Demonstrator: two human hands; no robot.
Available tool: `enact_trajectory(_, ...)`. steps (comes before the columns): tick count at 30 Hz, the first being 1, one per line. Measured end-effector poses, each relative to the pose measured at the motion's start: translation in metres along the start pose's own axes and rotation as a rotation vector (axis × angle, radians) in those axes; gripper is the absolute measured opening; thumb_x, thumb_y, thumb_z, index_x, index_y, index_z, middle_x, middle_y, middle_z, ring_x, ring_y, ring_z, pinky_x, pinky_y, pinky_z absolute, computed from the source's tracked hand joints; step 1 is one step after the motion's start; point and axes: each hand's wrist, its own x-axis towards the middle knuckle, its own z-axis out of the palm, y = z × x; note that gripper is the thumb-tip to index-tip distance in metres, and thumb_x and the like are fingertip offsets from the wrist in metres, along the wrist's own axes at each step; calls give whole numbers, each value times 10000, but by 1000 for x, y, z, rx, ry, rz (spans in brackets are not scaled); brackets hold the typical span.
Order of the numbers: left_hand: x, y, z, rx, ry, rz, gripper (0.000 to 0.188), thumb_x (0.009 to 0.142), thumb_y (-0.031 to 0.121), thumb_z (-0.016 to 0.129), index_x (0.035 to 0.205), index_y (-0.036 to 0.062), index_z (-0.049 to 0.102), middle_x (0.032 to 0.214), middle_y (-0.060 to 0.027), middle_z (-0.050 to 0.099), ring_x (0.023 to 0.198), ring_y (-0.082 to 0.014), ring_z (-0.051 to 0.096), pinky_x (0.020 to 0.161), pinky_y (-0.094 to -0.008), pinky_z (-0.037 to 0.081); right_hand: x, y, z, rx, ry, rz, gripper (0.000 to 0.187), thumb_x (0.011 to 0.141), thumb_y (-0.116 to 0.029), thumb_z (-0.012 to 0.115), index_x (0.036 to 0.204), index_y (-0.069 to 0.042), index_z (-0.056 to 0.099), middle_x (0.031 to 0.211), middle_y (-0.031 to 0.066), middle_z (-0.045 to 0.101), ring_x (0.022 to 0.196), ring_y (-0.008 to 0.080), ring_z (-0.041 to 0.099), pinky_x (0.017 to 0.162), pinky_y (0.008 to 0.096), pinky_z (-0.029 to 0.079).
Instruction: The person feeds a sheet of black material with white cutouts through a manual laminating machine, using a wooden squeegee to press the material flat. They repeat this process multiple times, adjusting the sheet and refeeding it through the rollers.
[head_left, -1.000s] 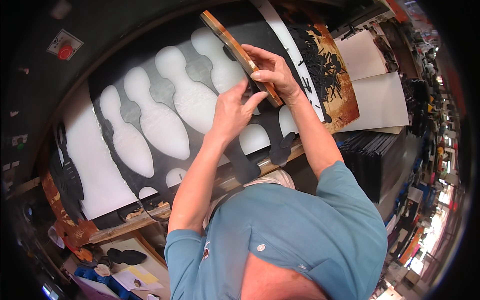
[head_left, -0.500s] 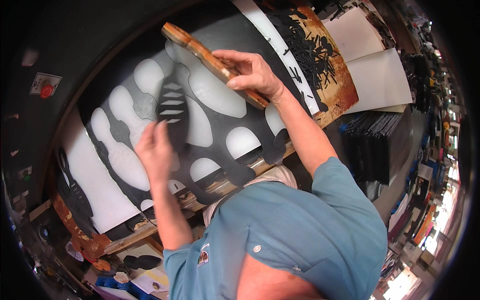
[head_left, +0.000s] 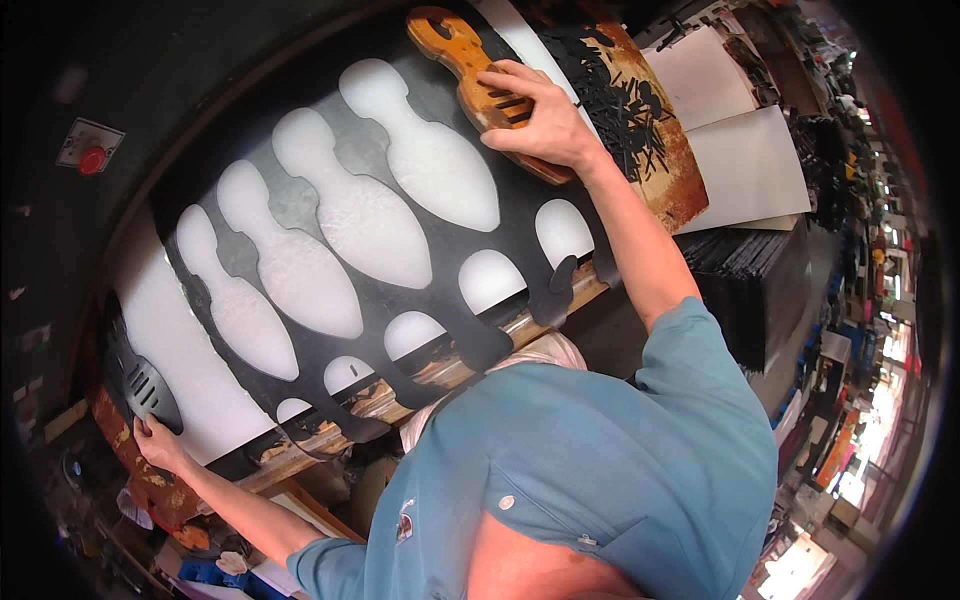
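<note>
At the far left my left hand (head_left: 160,445) pinches the lower end of a black slotted sole-shaped piece (head_left: 150,390). That piece lies at the left edge of the white board (head_left: 195,350). My right hand (head_left: 545,120) grips the wide part of an orange-brown sole-shaped cutting die (head_left: 455,55), thumb on one side and fingers on the other. The die now appears flat over the upper right of a black sheet (head_left: 450,252). Several sole-shaped holes in that sheet show white beneath, in a slanting row left of the die. Rounded cut-outs line its near edge.
Black strip scraps (head_left: 635,115) are heaped on a worn brown board at the right. Beyond them are large pale sheets (head_left: 750,165) and a thick stack of black sheets (head_left: 745,290). A red push button (head_left: 92,160) sits on the dark machine at the left.
My left hand has carried the slotted piece from mid-sheet to the far left. The die in my right hand has gone from tilted on edge to flat, farther right, uncovering a sole-shaped hole.
</note>
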Motion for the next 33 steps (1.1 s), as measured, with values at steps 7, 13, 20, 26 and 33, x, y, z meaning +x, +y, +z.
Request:
enact_trajectory(7,-40,73,22,68,182,210,490,1004,369,711,1357,30,723,1380,-181,697,1280,-361,643,1121,-420,484,-1,19,19,-272,25,-225,831,689,-424,849,1447,-130,678,1580,253,484,1399,410,486,1201,476,442)
enact_trajectory(13,-122,185,17,-389,48,326,321,1061,137,676,1349,0,716,1314,-125,731,1186,-224,678,1023,-353,518,-39,23,13,-258,94,-16,1075,673,-454,932,1588,-86,504,1654,255,413,1494,439,437,1251,485,379)
enact_trajectory(20,-291,265,-31,-799,-433,516,205,1021,-47,626,1198,-26,729,1143,-147,747,1005,-242,710,861,-335,580,-51,41,11,-8,95,-54,877,671,-299,907,1481,-99,636,1673,205,416,1527,374,444,1251,430,398)
enact_trajectory(26,-408,300,-26,-749,-406,874,233,871,-59,768,1062,64,717,1026,-112,752,846,-301,683,771,-406,498,-49,41,18,70,123,-49,840,682,-329,904,1442,-59,666,1664,209,426,1518,374,454,1237,431,407)
enact_trajectory(33,-418,289,-17,-629,-357,875,257,848,-18,812,1069,67,713,1006,-89,737,872,-298,652,800,-425,481,-66,51,15,-104,261,11,885,855,-575,827,1529,-62,570,1625,252,446,1526,398,414,1258,472,356)
